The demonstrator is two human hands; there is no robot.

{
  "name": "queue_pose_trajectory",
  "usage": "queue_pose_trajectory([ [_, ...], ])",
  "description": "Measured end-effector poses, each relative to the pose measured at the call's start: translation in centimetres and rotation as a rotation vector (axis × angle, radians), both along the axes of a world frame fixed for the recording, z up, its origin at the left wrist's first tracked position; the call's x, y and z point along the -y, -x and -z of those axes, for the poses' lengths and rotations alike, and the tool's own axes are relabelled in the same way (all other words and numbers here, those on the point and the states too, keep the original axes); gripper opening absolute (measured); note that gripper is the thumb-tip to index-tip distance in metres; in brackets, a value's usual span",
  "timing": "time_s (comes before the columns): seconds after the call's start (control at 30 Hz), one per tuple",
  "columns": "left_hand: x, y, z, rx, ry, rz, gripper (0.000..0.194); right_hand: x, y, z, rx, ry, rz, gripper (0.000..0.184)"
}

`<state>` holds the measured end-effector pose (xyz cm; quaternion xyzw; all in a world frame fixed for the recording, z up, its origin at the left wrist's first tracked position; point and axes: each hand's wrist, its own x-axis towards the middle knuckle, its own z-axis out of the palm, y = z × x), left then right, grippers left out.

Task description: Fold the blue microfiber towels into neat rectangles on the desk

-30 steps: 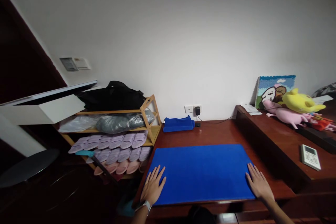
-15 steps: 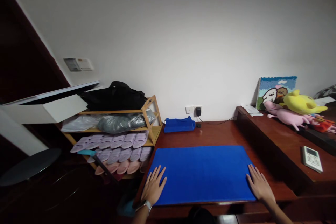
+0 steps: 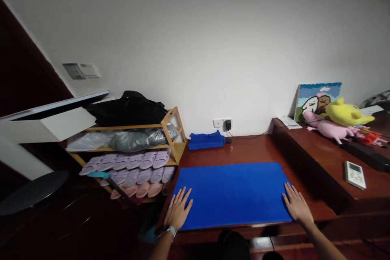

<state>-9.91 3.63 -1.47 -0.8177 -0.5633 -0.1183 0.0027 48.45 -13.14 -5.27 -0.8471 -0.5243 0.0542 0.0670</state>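
- Two bare hands rest palm down at opposite sides of one blue cloth [image 3: 231,195], which lies flat and spread out between them.
- Left hand [image 3: 177,210]: flattened, fingers slightly spread and pointing away from the wearer, lying along the cloth's left edge; a silver watch [image 3: 172,231] sits on the wrist just behind it.
- Right hand [image 3: 297,203]: also flattened with fingers a little apart, its fingertips at the cloth's right edge and the rest of it over the brown table [image 3: 250,148].
- Beyond the left hand, past the cloth's far edge, a folded blue bundle [image 3: 206,140] lies near the wall [image 3: 228,48].
- Just right of that bundle, ahead of and between the hands, a black plug [image 3: 228,125] sits in a white socket.
- Left of the left hand and farther off stands a wooden rack [image 3: 180,150] with rows of lilac slippers [image 3: 133,159] and a black bag [image 3: 129,109] on top.
- To the right of the right hand, on a raised wooden surface [image 3: 319,158], lies a white remote [image 3: 355,175].
- Farther off beyond the remote, a yellow plush toy [image 3: 347,113] leans over a pink plush toy [image 3: 329,126], in front of a picture of two dogs [image 3: 319,93].
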Motion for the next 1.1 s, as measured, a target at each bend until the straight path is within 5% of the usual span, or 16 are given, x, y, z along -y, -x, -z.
queue_pose_trajectory([
  [1.1, 0.4, -0.7, -1.0, -0.066, 0.065, -0.022, 0.056, 0.1, 0.0, 0.0, 0.015, 0.001, 0.0, 0.077],
])
